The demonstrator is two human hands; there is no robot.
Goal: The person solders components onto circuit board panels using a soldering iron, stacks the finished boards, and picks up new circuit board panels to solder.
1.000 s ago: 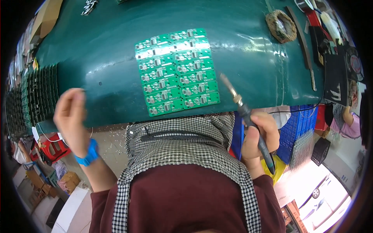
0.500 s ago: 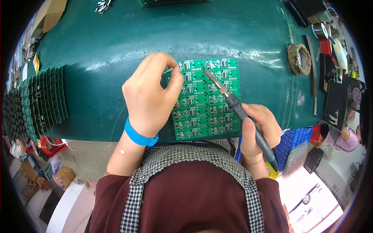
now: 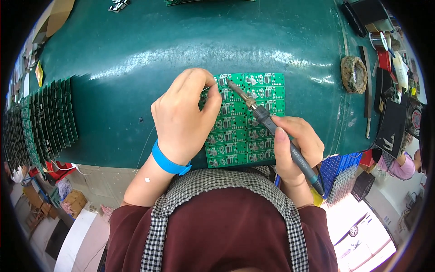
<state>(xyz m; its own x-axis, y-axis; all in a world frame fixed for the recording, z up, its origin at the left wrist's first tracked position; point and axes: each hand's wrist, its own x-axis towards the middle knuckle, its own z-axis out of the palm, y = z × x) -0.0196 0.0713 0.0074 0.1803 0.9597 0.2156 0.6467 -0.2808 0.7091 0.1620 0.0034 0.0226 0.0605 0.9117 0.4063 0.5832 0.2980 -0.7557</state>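
A panel of small green circuit boards (image 3: 265, 106) lies flat on the green table in front of me. My left hand (image 3: 183, 106) is over its left part, thumb and forefinger pinched on a thin solder wire (image 3: 147, 144) that trails down past the wrist. In my right hand (image 3: 301, 147) is a grey soldering iron (image 3: 263, 117), held like a pen. Its tip is at the upper left of the panel, just right of my left fingertips. Whether the tip touches the board, I cannot tell. My left hand hides the panel's left edge.
Rows of similar boards (image 3: 52, 118) stand upright at the left. More boards (image 3: 210, 2) are at the far edge. A rough brown bowl-shaped holder (image 3: 354, 75) and a wire spool (image 3: 378, 41) are at the right. Beyond the table's right edge are a blue crate (image 3: 336, 170) and another person's pink sleeve (image 3: 402, 167).
The iron's tip has moved left across the panel's top row, toward my left fingers. My left hand has shifted slightly right, still pinching the wire. The whole view has shifted a little.
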